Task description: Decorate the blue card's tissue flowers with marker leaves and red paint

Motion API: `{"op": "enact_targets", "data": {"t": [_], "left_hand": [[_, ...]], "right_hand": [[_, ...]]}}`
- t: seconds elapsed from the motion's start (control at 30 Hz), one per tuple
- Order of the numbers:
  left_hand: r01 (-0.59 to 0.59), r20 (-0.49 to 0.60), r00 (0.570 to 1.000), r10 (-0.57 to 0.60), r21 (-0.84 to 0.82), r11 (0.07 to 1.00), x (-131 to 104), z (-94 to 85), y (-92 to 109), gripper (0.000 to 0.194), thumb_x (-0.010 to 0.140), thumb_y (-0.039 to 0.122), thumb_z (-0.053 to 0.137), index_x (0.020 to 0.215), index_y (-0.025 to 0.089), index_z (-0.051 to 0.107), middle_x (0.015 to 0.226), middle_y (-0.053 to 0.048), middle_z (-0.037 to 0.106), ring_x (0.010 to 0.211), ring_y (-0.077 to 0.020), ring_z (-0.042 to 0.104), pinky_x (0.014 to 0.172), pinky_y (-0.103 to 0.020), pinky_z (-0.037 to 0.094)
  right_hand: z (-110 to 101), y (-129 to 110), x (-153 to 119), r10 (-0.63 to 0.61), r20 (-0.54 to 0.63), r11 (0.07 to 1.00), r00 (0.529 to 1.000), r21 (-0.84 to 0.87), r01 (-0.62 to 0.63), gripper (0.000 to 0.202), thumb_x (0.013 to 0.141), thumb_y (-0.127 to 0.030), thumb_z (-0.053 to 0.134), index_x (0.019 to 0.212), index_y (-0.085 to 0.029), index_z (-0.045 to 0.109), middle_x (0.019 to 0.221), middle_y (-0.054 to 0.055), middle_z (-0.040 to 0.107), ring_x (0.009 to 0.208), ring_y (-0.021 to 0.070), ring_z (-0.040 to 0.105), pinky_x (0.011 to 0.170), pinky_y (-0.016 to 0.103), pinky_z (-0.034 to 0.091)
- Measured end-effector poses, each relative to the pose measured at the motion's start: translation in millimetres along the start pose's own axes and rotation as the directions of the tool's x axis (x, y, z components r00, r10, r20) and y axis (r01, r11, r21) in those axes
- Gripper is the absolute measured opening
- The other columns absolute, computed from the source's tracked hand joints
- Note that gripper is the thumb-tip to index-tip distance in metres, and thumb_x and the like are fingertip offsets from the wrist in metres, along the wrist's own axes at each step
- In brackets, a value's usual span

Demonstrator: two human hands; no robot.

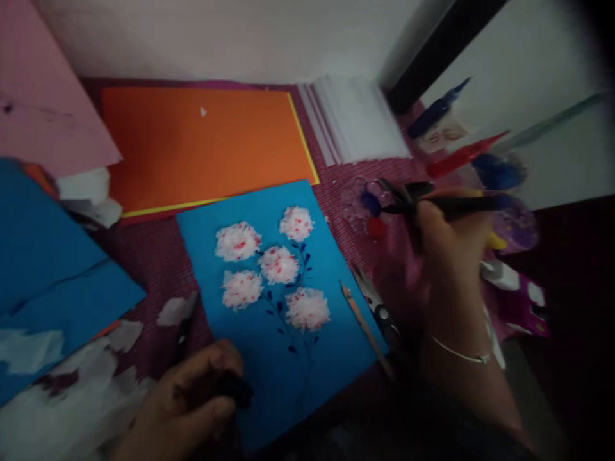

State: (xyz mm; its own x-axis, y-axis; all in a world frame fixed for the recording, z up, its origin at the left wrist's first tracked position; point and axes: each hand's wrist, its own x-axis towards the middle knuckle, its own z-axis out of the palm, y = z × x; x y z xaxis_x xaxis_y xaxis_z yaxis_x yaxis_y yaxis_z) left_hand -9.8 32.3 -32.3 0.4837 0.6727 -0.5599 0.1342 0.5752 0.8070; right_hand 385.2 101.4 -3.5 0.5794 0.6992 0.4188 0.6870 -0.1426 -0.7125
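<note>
My right hand (449,237) is closed around a dark paintbrush (451,205), its tip at the blue paint (371,203) in a clear flower-shaped palette (353,214). Red paint (377,226) lies beside the blue. At the lower left, my left hand (196,390) pinches a small black object (234,387), too dark to name, at the edge of a blue sheet (269,365). That sheet carries several white tufted flowers (279,264) with red specks and dark blue painted stems and leaves.
A pencil (365,323) and scissors (375,301) lie near the sheet's right edge. Orange paper (206,141) and white tissue (355,118) are behind. Paint tubes (464,155) stand right; a purple-and-white bottle (521,298) lies below. Torn tissue (81,397) covers the lower left.
</note>
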Motion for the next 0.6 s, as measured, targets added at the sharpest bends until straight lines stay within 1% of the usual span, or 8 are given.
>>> {"op": "enact_targets", "data": {"t": [0.07, 0.1, 0.13, 0.2, 0.27, 0.33, 0.47, 0.6], "left_hand": [[0.001, 0.004, 1.000, -0.001, -0.002, 1.000, 0, 3.4, 5, 0.014, 0.073, 0.033, 0.074, 0.079, 0.022, 0.067, 0.075, -0.001, 0.060, 0.056, -0.0106, 0.050, 0.049, -0.018, 0.044], [-0.001, 0.003, 1.000, 0.001, -0.003, 1.000, 1, 4.7, 8, 0.012, 0.073, 0.031, 0.074, 0.078, 0.022, 0.067, 0.074, 0.000, 0.061, 0.056, -0.0103, 0.050, 0.049, -0.017, 0.044], [0.001, 0.001, 1.000, -0.001, -0.004, 1.000, 1, 5.6, 10, 0.010, 0.072, 0.028, 0.073, 0.077, 0.023, 0.066, 0.074, 0.001, 0.061, 0.056, -0.0101, 0.050, 0.049, -0.017, 0.044], [0.006, 0.008, 1.000, -0.006, -0.013, 1.000, 2, 6.2, 12, 0.009, 0.071, 0.023, 0.072, 0.077, 0.023, 0.066, 0.074, 0.002, 0.061, 0.057, -0.0101, 0.051, 0.051, -0.018, 0.045], [0.006, 0.017, 1.000, -0.005, -0.018, 1.000, 2, 5.7, 12, 0.010, 0.070, 0.020, 0.071, 0.078, 0.023, 0.066, 0.075, 0.002, 0.061, 0.060, -0.0108, 0.053, 0.054, -0.018, 0.046], [-0.015, 0.022, 1.000, 0.015, -0.017, 1.000, 1, 4.9, 11, 0.010, 0.070, 0.021, 0.072, 0.078, 0.022, 0.066, 0.076, 0.001, 0.061, 0.065, -0.0125, 0.056, 0.057, -0.019, 0.047], [-0.029, -0.003, 1.000, 0.029, -0.007, 1.000, 2, 5.5, 11, 0.009, 0.069, 0.020, 0.071, 0.077, 0.021, 0.067, 0.076, 0.000, 0.060, 0.069, -0.0136, 0.057, 0.060, -0.019, 0.049], [-0.025, -0.015, 1.000, 0.025, 0.001, 1.000, 3, 7.3, 14, 0.010, 0.067, 0.019, 0.072, 0.075, 0.020, 0.066, 0.075, -0.001, 0.060, 0.068, -0.0136, 0.057, 0.060, -0.019, 0.049]], "right_hand": [[-1, -7, -6, 0.003, -0.077, 0.995, 0.997, 0.103, 0.005, 0.010, 0.065, -0.019, 0.062, 0.074, -0.018, 0.064, 0.067, 0.000, 0.057, 0.059, 0.0131, 0.052, 0.056, 0.030, 0.040], [-1, -13, -11, 0.013, -0.072, 0.984, 0.997, 0.179, 0.000, 0.009, 0.065, -0.018, 0.063, 0.074, -0.018, 0.065, 0.065, 0.000, 0.056, 0.056, 0.0126, 0.051, 0.053, 0.029, 0.038], [0, -20, -17, 0.023, -0.027, 0.966, 0.999, 0.259, -0.015, 0.007, 0.066, -0.017, 0.063, 0.073, -0.018, 0.065, 0.063, -0.001, 0.056, 0.053, 0.0120, 0.050, 0.050, 0.028, 0.037], [2, -34, -32, 0.016, 0.141, 0.933, 0.990, 0.354, -0.065, 0.005, 0.070, -0.016, 0.063, 0.074, -0.019, 0.066, 0.063, -0.001, 0.058, 0.052, 0.0115, 0.051, 0.048, 0.027, 0.036], [5, -46, -47, -0.005, 0.317, 0.935, 0.948, 0.338, -0.108, 0.005, 0.075, -0.016, 0.064, 0.077, -0.020, 0.068, 0.068, -0.001, 0.060, 0.056, 0.0112, 0.052, 0.050, 0.026, 0.038], [9, -53, -57, -0.030, 0.420, 0.951, 0.907, 0.292, -0.104, 0.004, 0.078, -0.018, 0.066, 0.080, -0.021, 0.068, 0.074, -0.001, 0.062, 0.063, 0.0118, 0.054, 0.054, 0.026, 0.040], [14, -54, -61, -0.071, 0.473, 0.964, 0.878, 0.258, -0.061, 0.004, 0.081, -0.022, 0.066, 0.081, -0.025, 0.067, 0.076, 0.001, 0.062, 0.068, 0.0152, 0.057, 0.060, 0.030, 0.047], [17, -46, -59, -0.114, 0.493, 0.968, 0.863, 0.249, -0.015, 0.007, 0.082, -0.020, 0.065, 0.082, -0.027, 0.066, 0.075, 0.000, 0.061, 0.066, 0.0155, 0.057, 0.061, 0.032, 0.048]]}}
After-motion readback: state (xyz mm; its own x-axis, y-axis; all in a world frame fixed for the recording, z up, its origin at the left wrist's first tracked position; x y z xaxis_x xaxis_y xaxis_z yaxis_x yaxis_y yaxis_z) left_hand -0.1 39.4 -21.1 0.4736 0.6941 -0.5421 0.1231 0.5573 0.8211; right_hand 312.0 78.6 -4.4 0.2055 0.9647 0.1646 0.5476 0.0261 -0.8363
